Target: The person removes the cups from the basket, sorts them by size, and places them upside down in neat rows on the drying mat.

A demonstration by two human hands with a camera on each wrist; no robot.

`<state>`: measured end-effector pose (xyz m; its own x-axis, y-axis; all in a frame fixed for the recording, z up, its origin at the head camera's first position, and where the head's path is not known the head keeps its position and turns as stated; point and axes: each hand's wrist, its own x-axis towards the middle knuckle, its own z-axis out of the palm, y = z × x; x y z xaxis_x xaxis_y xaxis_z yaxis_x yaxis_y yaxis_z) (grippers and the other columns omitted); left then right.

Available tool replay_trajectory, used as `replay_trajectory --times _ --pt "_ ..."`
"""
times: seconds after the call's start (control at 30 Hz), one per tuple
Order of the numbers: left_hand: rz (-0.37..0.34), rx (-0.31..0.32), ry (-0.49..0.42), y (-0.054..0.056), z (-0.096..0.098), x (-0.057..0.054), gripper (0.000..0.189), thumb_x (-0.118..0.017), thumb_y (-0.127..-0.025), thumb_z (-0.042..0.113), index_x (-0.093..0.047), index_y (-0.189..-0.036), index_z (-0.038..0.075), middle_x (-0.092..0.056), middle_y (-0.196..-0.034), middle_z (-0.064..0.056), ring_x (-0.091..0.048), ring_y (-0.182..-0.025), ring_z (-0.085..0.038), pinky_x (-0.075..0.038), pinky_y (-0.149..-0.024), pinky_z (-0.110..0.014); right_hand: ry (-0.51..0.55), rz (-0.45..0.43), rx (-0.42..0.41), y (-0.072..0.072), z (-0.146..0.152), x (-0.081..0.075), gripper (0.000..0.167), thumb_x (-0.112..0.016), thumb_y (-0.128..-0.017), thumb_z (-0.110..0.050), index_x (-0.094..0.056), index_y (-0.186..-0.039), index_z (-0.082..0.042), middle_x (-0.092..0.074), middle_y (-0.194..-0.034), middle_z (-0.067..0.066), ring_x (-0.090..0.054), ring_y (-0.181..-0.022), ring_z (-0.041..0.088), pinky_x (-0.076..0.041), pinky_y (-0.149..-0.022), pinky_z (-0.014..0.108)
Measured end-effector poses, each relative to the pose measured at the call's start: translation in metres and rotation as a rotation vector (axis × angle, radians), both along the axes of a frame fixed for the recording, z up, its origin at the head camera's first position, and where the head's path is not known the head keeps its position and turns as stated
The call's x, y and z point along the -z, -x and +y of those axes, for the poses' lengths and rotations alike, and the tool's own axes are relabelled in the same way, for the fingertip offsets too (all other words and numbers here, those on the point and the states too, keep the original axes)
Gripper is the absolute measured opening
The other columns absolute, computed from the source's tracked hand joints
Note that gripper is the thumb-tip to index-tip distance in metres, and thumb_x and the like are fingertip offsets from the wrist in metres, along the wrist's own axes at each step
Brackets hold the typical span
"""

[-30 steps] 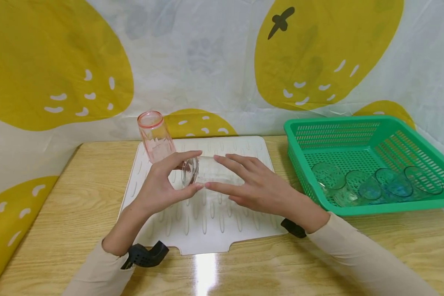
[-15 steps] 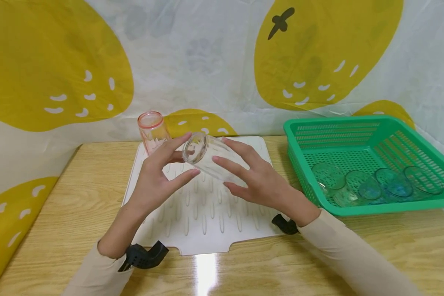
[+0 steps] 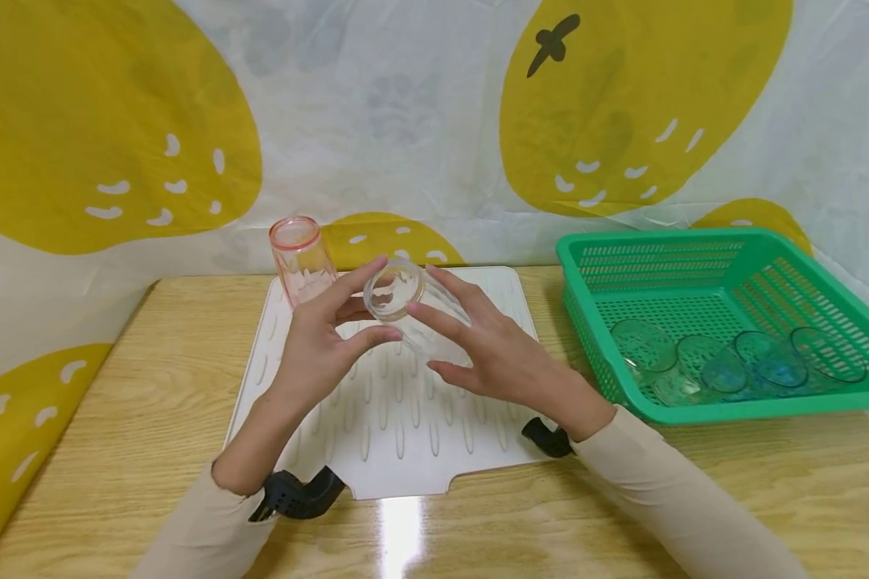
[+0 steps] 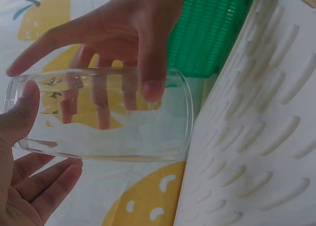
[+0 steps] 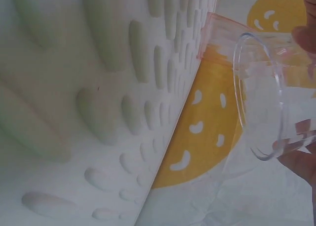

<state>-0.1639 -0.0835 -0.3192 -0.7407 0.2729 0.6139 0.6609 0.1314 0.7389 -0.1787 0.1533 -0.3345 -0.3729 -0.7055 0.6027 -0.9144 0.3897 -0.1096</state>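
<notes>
Both hands hold a clear drinking glass [image 3: 434, 338] above a white ridged drying mat [image 3: 405, 450]. Its thick base points up toward me, and its open rim [image 5: 237, 82] faces down to the mat. Around the base end, my left hand [image 3: 311, 346] holds it with thumb and fingers. The right hand [image 3: 500, 354] grips the glass body from the right; in the left wrist view its thumb lies along the glass wall. On the mat's back left corner a pink tinted glass [image 3: 306, 269] stands upside down, its base upward.
A green plastic basket [image 3: 575, 314] sits on the wooden table [image 3: 137, 402] at the right. Several glasses lie inside it, some clear and some blue, such as the blue glass [image 3: 782, 366]. Behind the table hangs a cloth [image 3: 405, 145] with yellow fruit prints.
The clear glass has tipped from lying level to base up, rim toward the mat. Both hands have turned with it and shifted their fingers along it. The pink glass has not moved.
</notes>
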Motion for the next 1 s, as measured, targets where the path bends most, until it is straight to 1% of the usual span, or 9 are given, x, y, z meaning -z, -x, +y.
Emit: replay_trajectory --times 0.1,0.3,0.5,0.53,0.63,0.77,0.83,0.93,1.0 --pt "-0.007 -0.012 0.013 0.000 0.001 -0.001 0.077 -0.079 -0.070 -0.006 -0.050 -0.140 0.007 -0.063 -0.123 -0.010 -0.067 -0.095 -0.020 -0.052 -0.083 -0.031 0.020 -0.008 0.000 0.002 -0.001 0.001 0.105 -0.083 -0.074 -0.016 -0.015 -0.152 -0.035 -0.023 -0.151 0.020 -0.031 -0.135 0.033 -0.042 -0.099 0.042" --pt "-0.063 -0.039 0.060 -0.004 -0.003 0.001 0.079 -0.079 -0.074 0.000 -0.046 -0.144 0.016 -0.058 -0.131 -0.001 -0.064 -0.103 -0.018 -0.050 -0.088 -0.030 0.105 -0.045 -0.021 0.004 -0.005 0.003 0.114 -0.085 -0.071 -0.013 -0.009 -0.153 -0.035 -0.030 -0.143 0.021 -0.035 -0.131 0.032 -0.045 -0.095 0.040" --pt "-0.031 -0.094 0.116 -0.011 -0.021 0.010 0.074 -0.078 -0.078 0.003 -0.047 -0.142 0.023 -0.060 -0.128 -0.001 -0.062 -0.108 -0.020 -0.048 -0.090 -0.030 0.204 -0.056 -0.016 0.012 -0.007 0.003 0.114 -0.085 -0.069 -0.012 -0.009 -0.152 -0.025 -0.032 -0.137 0.024 -0.034 -0.128 0.033 -0.038 -0.102 0.041" --pt "-0.032 -0.105 0.119 -0.012 -0.025 0.012 0.073 -0.077 -0.078 0.002 -0.048 -0.142 0.022 -0.060 -0.127 -0.001 -0.062 -0.108 -0.020 -0.048 -0.091 -0.031 0.221 -0.058 -0.007 0.014 -0.006 0.002 0.113 -0.086 -0.068 -0.012 -0.010 -0.152 -0.024 -0.032 -0.137 0.024 -0.034 -0.128 0.032 -0.037 -0.102 0.041" --pt "-0.044 -0.152 0.142 -0.014 -0.039 0.020 0.069 -0.077 -0.079 0.001 -0.050 -0.140 0.020 -0.061 -0.126 -0.003 -0.062 -0.107 -0.021 -0.048 -0.090 -0.029 0.270 -0.070 0.041 0.019 -0.004 0.002 0.115 -0.087 -0.067 -0.012 -0.010 -0.151 -0.023 -0.032 -0.139 0.024 -0.034 -0.128 0.031 -0.045 -0.093 0.042" --pt "-0.060 -0.226 0.189 -0.017 -0.059 0.030 0.062 -0.077 -0.079 0.001 -0.056 -0.135 0.016 -0.062 -0.124 -0.003 -0.062 -0.104 -0.014 -0.047 -0.089 -0.024 0.339 -0.147 0.108 0.026 -0.004 0.005 0.118 -0.088 -0.067 -0.012 -0.007 -0.152 -0.026 -0.028 -0.143 0.023 -0.038 -0.126 0.031 -0.053 -0.080 0.048" --pt "-0.071 -0.259 0.205 -0.020 -0.068 0.035 0.058 -0.077 -0.079 0.001 -0.059 -0.132 0.016 -0.063 -0.123 -0.002 -0.062 -0.102 -0.011 -0.047 -0.089 -0.022 0.374 -0.187 0.135 0.029 -0.005 0.007 0.119 -0.087 -0.067 -0.012 -0.004 -0.151 -0.026 -0.026 -0.145 0.022 -0.040 -0.124 0.033 -0.051 -0.080 0.053" --pt "-0.089 -0.310 0.231 -0.023 -0.081 0.041 0.054 -0.077 -0.079 0.001 -0.062 -0.128 0.015 -0.064 -0.122 -0.003 -0.062 -0.102 -0.008 -0.045 -0.088 -0.018 0.406 -0.205 0.183 0.034 -0.006 0.009 0.119 -0.087 -0.068 -0.012 -0.002 -0.151 -0.023 -0.024 -0.147 0.021 -0.041 -0.121 0.035 -0.051 -0.081 0.054" --pt "-0.115 -0.351 0.258 -0.025 -0.089 0.045 0.051 -0.077 -0.080 0.005 -0.063 -0.127 0.017 -0.064 -0.121 -0.002 -0.062 -0.102 -0.011 -0.043 -0.089 -0.016 0.424 -0.206 0.213 0.037 -0.006 0.010 0.118 -0.087 -0.068 -0.012 -0.002 -0.150 -0.023 -0.021 -0.148 0.019 -0.041 -0.121 0.034 -0.050 -0.082 0.053"
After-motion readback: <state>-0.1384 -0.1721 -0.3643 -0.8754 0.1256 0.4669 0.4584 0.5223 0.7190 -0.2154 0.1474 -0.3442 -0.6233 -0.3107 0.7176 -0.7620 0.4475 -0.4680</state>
